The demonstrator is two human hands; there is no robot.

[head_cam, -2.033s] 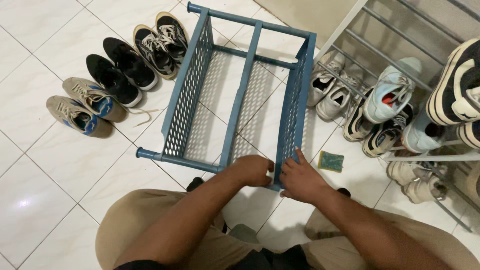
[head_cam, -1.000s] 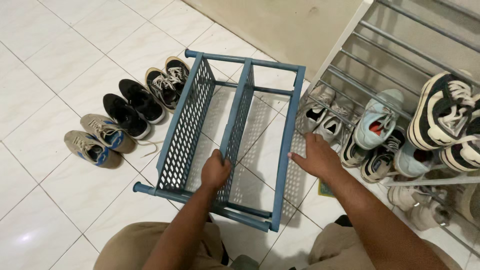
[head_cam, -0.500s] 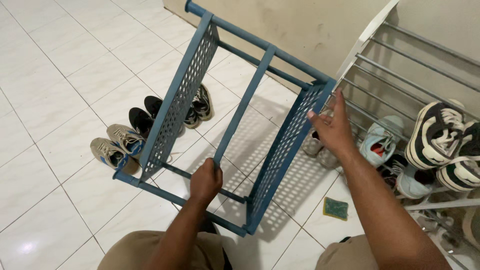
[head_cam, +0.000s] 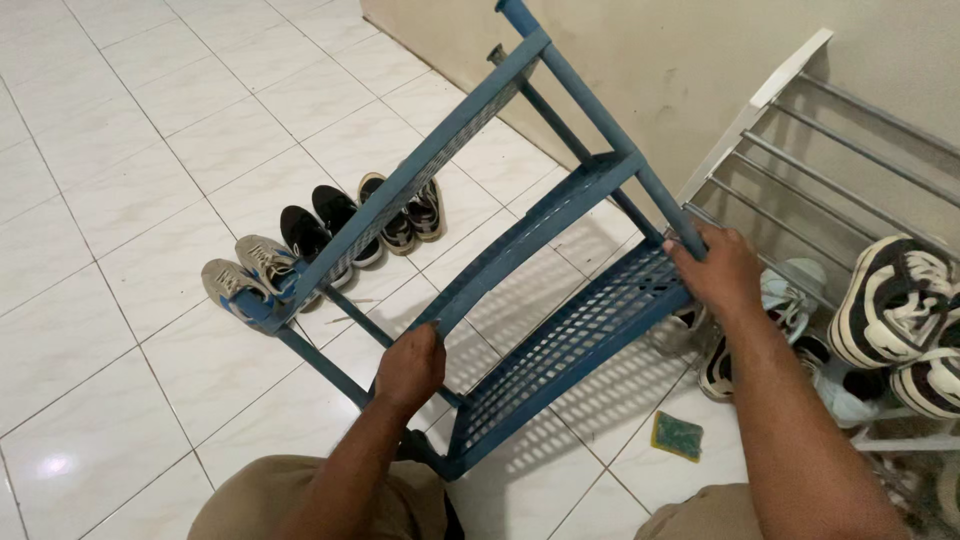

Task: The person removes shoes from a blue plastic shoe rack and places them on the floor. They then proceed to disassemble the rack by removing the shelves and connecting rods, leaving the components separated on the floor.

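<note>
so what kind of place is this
Probably a home entryway or shoe-storage corner: pairs of sneakers lined on the glossy white tiled floor, a white metal shoe rack loaded with more shoes, and both hands gripping a blue perforated plastic rack.

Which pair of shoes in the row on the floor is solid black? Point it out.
The middle pair, black with white soles. The beige and blue pair lies on one side of it, the black pair with white laces on the other, behind the blue rack.

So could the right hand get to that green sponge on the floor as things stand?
Probably not right away: the right hand is clamped on the blue rack. The sponge lies uncovered on the tile beneath that arm, so letting go would free it.
</note>
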